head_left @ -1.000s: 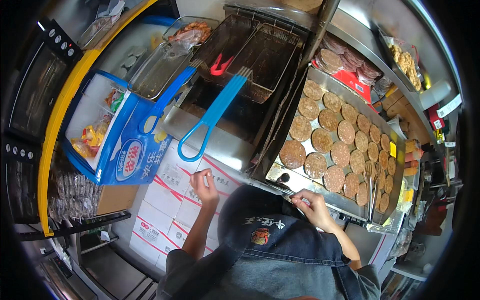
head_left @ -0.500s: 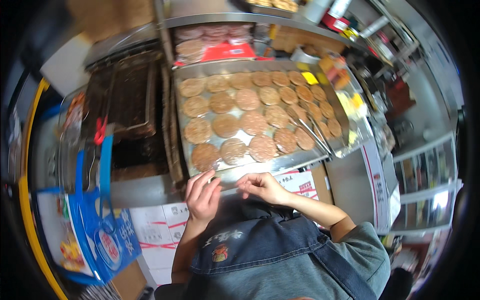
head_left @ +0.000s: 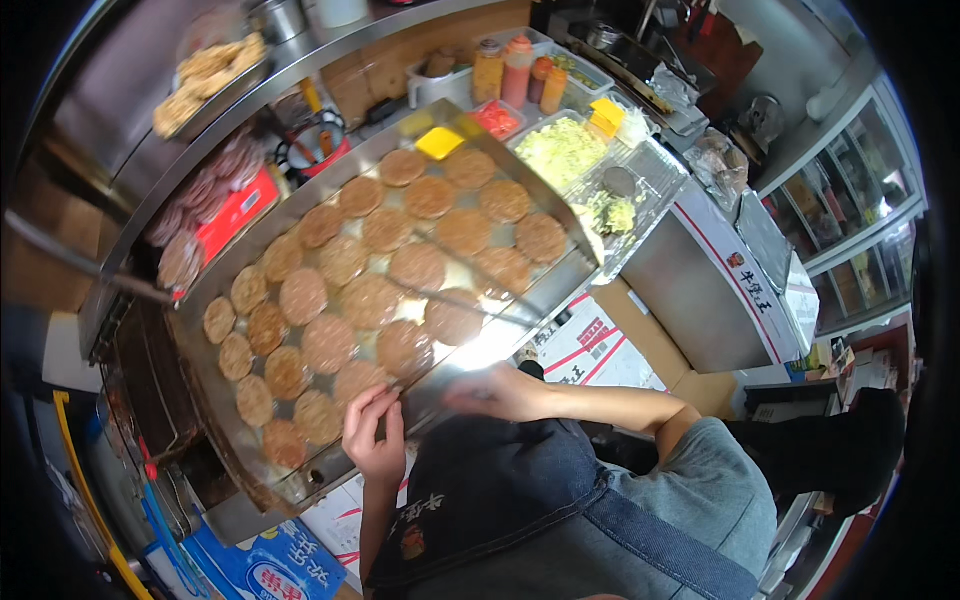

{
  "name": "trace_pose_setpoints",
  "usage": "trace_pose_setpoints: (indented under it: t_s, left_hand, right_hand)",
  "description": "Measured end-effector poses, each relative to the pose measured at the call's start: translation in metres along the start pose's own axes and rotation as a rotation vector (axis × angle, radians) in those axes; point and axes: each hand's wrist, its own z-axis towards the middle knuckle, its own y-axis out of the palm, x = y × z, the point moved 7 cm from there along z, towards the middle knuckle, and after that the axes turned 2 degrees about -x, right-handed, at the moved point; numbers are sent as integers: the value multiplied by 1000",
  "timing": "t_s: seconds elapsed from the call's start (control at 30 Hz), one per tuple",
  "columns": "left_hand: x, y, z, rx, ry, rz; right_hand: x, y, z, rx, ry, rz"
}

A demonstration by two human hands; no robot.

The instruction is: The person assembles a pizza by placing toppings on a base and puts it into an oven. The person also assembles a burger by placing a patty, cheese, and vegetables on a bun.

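Several browned round meat patties [head_left: 367, 301] lie in rows on a rimmed metal griddle [head_left: 531, 184]. A yellow square slice [head_left: 440, 143], like cheese, rests at its far corner. My left hand [head_left: 376, 438] is at the front edge, beside the nearest patties, with fingers loosely bent and apart and nothing visible in them. To its right, my right hand [head_left: 497, 391] is smeared by motion just in front of the griddle's front rim; its fingers cannot be made out. Thin metal tongs [head_left: 470, 268] lie across the patties at the right, apart from both hands.
Beyond the griddle stand sauce bottles [head_left: 517, 72] and a tub of shredded lettuce [head_left: 561, 152]. Pink round slices [head_left: 205, 195] sit at the far left, beneath a metal shelf [head_left: 300, 62] bearing fried food [head_left: 212, 82]. An open cardboard box [head_left: 640, 322] is at the right, a blue box [head_left: 262, 562] lower left.
My view has turned to the right, so the griddle appears slanted and more of the right side shows. My right hand is now blurred. The left stays at the griddle's front edge.
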Motion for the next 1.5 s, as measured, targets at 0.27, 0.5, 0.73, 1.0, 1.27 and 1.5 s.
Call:
trace_pose_setpoints:
  t_s: [0.27, 0.5, 0.73, 1.0, 1.27, 1.5]
  left_hand:
    - [70, 175, 68, -159, 15, 66]
    - [89, 227, 86, -237, -28, 84]
    - [78, 246, 87, -219, -9, 14]
    - [110, 278, 83, -19, -217, 55]
    - [155, 400, 105, -11, -368, 10]
    - [176, 450, 108, -2, -513, 76]
  right_hand:
    - [64, -214, -57, 357, 11, 74]
    - [175, -383, -53, 721, 122, -143]
    - [223, -450, 25, 552, 212, -402]
    - [316, -525, 151, 426, 254, -796]
    - [359, -534, 221, 194, 37, -1122]
    - [369, -543, 228, 233, -18, -1210]
